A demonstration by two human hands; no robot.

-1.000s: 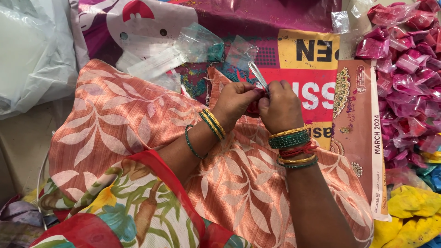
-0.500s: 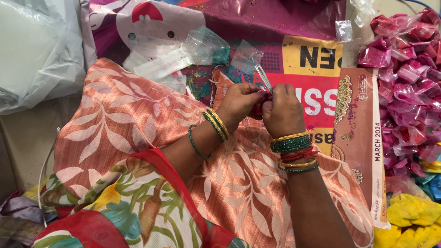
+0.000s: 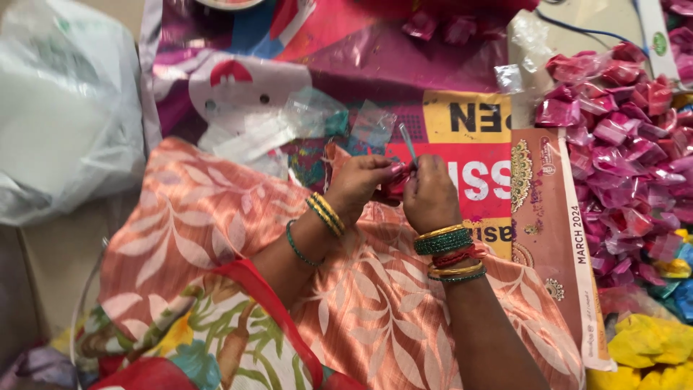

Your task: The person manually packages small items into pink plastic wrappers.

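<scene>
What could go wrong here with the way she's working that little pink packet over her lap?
The thin clear strip sticking up between the left hand and right hand could slip free, since only the fingertips pinch it. The small pink packet is held over sloping orange cloth, so a drop might slide away from the pile of pink packets.

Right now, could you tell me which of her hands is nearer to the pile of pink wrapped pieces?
The right hand: the pink pile lies off to its right, while the left hand sits on its far side, farther away.
</scene>
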